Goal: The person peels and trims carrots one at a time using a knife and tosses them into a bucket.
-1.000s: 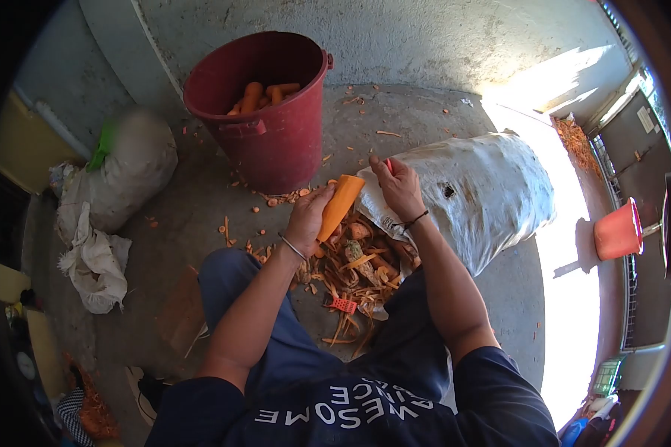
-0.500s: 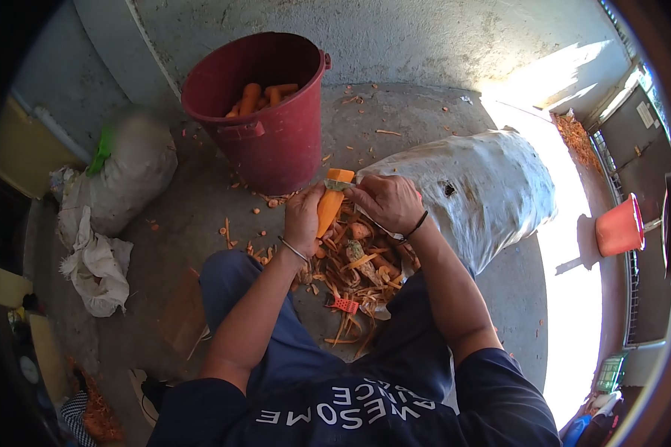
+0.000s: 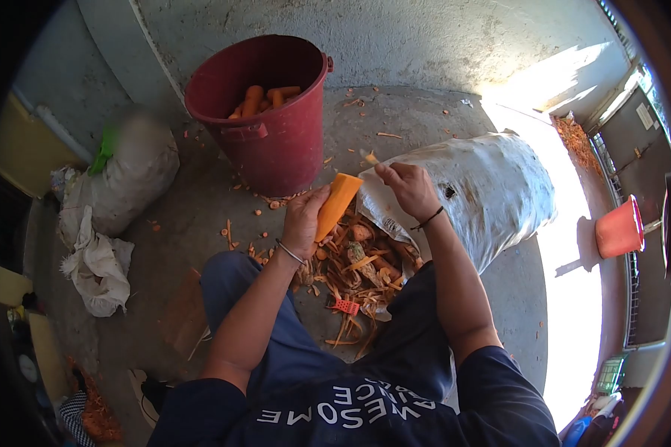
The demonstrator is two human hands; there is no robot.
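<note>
A thick peeled carrot [image 3: 337,207], bright orange with a flat end, slants upward in my left hand [image 3: 306,222]. That hand's fingers are wrapped round its lower part. Apart from the carrot, up and to the right, my right hand [image 3: 408,189] is closed on a small knife [image 3: 370,157]; its blade points up-left and looks blurred, with a pale yellowish patch on it. Below both hands, a heap of carrot peelings and unpeeled carrots [image 3: 361,253] spills from the mouth of a white sack [image 3: 484,190]. On the peelings lies a small orange-red slotted piece [image 3: 344,306].
A dark red bin [image 3: 283,149] holding peeled carrots [image 3: 255,100] stands ahead, left of centre. More sacks [image 3: 130,182] slump against the left wall. A red bucket [image 3: 619,227] stands at the right in the sunlight. Scraps are scattered on the concrete floor [image 3: 395,112].
My right hand has moved the knife off the carrot, up and to the right. The carrot's upper end is now shorter and tilts further right in my left hand.
</note>
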